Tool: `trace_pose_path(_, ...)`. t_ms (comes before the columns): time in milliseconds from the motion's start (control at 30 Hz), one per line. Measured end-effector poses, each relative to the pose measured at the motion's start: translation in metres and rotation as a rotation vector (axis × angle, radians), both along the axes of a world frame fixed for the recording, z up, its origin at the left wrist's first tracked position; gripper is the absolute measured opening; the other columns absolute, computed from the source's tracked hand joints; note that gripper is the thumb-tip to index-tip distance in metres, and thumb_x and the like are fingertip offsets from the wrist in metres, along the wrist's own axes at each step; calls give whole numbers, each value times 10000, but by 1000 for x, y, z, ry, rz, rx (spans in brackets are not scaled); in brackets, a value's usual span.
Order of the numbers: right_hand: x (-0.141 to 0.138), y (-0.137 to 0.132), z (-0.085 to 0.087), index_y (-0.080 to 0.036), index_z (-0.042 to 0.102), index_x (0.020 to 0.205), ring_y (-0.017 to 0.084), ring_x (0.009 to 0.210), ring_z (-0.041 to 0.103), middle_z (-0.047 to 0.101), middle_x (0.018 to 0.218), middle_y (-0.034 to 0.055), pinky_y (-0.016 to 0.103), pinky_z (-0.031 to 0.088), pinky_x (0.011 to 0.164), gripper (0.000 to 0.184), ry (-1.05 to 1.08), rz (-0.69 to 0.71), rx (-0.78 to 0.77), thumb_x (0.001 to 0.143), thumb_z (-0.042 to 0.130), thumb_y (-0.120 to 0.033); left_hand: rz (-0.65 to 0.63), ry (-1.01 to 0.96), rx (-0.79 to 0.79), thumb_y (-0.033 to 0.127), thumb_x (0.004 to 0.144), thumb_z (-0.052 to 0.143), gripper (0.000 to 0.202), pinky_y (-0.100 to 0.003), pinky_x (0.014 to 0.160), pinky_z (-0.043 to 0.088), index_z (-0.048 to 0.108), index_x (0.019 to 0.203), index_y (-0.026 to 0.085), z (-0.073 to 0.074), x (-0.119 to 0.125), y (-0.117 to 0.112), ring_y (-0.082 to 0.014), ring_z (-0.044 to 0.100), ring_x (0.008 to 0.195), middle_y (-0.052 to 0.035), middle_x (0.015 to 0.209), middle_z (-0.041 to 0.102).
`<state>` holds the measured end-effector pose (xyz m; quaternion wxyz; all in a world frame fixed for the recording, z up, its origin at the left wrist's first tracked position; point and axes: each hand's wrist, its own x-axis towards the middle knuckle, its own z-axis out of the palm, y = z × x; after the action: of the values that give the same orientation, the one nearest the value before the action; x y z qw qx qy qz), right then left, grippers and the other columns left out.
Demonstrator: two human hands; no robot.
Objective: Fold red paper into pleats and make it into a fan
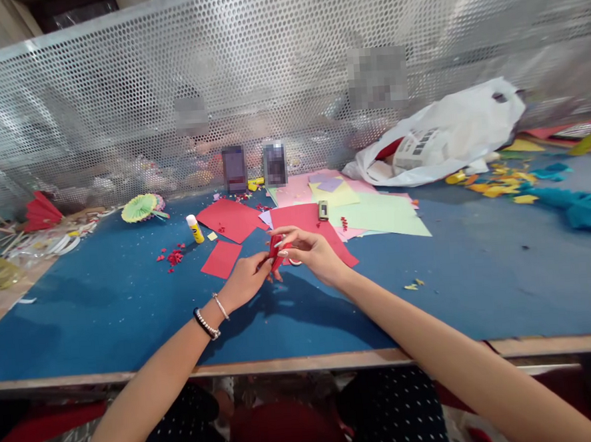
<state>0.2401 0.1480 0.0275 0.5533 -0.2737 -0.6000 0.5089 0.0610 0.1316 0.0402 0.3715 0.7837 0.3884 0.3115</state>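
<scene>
Above the middle of the blue tabletop my two hands meet around a small, narrow piece of red paper (pixel 275 243), which looks folded. My left hand (pixel 251 277) is closed on its lower left part. From the other side, the thumb and fingers of my right hand (pixel 310 250) pinch it. A whitish curved edge (pixel 295 262) shows just below my right fingers; I cannot make out what it belongs to. Behind my hands lies a large red sheet (pixel 300 217), and a smaller red square (pixel 222 259) is left of them.
A glue stick (pixel 194 229) stands beside red scraps (pixel 175 256). A small sharpener-like object (pixel 323 210) rests on coloured sheets (pixel 390 212). Two phones (pixel 235 169) lean on the perforated metal screen (pixel 287 81). Farther right are a white plastic bag (pixel 440 135) and teal paper (pixel 590 209).
</scene>
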Motion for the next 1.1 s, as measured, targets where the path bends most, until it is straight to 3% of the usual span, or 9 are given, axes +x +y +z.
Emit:
trace_pose_path(133,-1,0,-2,-205,657,725,148,845,646,617,1155,53,277,536,631,170,1,-24,1,657,769,-314,-19,39,-10,322,915,405,288,-242,610,466,644,914,161,1,-1,-1,-132,593,593,-39,753,700)
trace_pose_path(433,0,7,-7,-215,684,760,173,878,644,661,973,49,335,538,765,207,-80,-111,64,672,761,-386,-23,50,-37,264,901,403,278,-226,567,464,662,900,163,2,1,-3,-111,576,522,-31,754,715)
trace_pose_path(633,0,9,-9,-209,664,766,157,814,639,645,886,25,291,528,705,238,-37,-157,2,634,791,-360,-19,-27,-123,456,935,338,444,-273,683,489,647,1001,144,-5,2,-3,-151,638,691,-75,859,730)
trace_pose_path(700,0,8,-9,-212,659,752,154,804,641,626,884,17,286,529,692,238,5,-163,4,622,800,-353,7,-45,-132,522,901,398,466,-286,716,488,641,1034,147,-5,2,-4,-171,651,757,-80,895,729)
trace_pose_path(867,-2,3,-7,-222,643,718,153,850,622,571,909,8,319,535,778,206,62,-187,131,637,798,-330,90,-30,-62,488,825,568,388,-302,713,486,666,994,154,-6,2,-2,-207,658,777,-73,861,732)
trace_pose_path(967,-1,1,-4,-219,590,696,148,843,597,548,904,10,302,538,737,249,71,-244,176,639,798,-343,140,-103,-23,448,852,548,363,-293,687,489,671,1009,146,-4,0,0,-197,652,745,-78,847,733)
trace_pose_path(1100,-1,-2,0,-230,528,764,136,804,578,535,901,7,230,522,575,353,54,-240,165,607,817,-358,195,-94,111,471,871,513,391,-273,656,480,673,1043,158,1,-3,-1,-175,634,716,-72,860,729)
